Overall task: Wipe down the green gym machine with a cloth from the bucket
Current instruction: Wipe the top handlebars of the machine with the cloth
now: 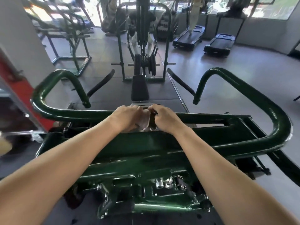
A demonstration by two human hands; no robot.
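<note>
The gym machine (146, 143) is a deep, glossy green with white glints along its tubes, and its near fittings (164, 182) shine silver. The cloth (144, 123) is pale grey-white. Beyond it is a black pad (140, 88) on a charcoal mat (162, 91); the floor (227, 82) is a lighter grey. Far right are black treadmills (188, 38) — at left, a white pillar (16, 30) and a red panel (24, 91).

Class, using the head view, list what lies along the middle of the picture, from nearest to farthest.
Chrome fittings low on the green machine → left hand and right hand, side by side at the cloth → black pad → weight plates on the next machine.
</note>
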